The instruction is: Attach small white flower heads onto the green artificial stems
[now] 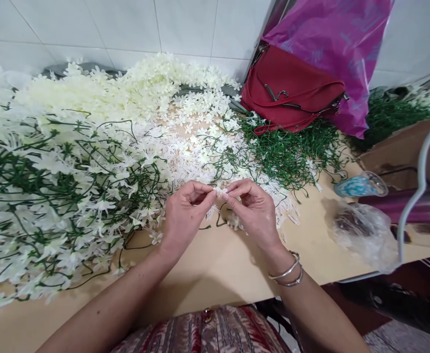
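My left hand (187, 211) and my right hand (253, 211) meet over the front of the table. Thumb and forefinger of each pinch a small white artificial flower (220, 191) between them. Its finer parts are mostly covered by my fingertips. Just below hangs a dark green stem (219, 215); whether it joins the flower I cannot tell. Behind my hands lies a spread of thin white stamen pieces (189, 164) and loose white blossoms (203, 115). A tangle of green plastic stems (284, 154) sits beyond my right hand.
Left, a big heap of white flowers on green stems (71, 196) covers the table (207, 264). A red handbag (292, 90) and a purple plastic bag (340, 44) stand at the back right. On the right are a blue-patterned cup (360, 186), a clear plastic bag (365, 235) and a curved grey tube (417, 191).
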The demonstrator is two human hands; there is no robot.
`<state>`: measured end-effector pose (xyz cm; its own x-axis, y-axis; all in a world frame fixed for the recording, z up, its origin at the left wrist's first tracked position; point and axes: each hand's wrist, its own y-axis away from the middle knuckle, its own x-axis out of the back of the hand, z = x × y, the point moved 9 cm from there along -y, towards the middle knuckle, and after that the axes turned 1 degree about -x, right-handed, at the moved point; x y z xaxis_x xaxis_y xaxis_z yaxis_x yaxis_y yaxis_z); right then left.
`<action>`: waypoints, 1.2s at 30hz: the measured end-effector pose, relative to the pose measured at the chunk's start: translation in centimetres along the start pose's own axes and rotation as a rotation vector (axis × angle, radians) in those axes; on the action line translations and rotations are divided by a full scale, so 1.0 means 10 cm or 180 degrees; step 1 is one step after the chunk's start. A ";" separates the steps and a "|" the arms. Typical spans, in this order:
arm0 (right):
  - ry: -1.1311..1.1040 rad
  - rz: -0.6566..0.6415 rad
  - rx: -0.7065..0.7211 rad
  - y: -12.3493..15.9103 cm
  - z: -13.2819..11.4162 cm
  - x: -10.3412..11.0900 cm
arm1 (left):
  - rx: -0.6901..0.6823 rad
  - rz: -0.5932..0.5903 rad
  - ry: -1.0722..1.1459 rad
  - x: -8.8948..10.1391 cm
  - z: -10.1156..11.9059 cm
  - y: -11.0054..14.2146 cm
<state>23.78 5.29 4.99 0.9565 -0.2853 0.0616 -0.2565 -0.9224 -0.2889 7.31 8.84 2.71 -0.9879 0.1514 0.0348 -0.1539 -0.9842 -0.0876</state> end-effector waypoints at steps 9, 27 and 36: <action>-0.0196 0.0057 -0.0045 -0.04 0.01 0.09 | -0.0378 0.0277 -0.0565 0.16 0.08 -0.03; -0.1111 -0.0063 -0.1012 -0.05 0.35 0.03 | -0.0234 -0.0393 0.0049 -0.04 0.06 -0.05; -0.1125 0.0310 -0.0937 -0.12 0.38 0.20 | -0.0818 -0.0118 -0.0805 0.05 0.23 -0.06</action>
<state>26.53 6.80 1.77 0.9017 -0.3150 -0.2963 -0.3271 -0.9449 0.0091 6.94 9.30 5.07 -0.9500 0.1275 0.2851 -0.2216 -0.9184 -0.3279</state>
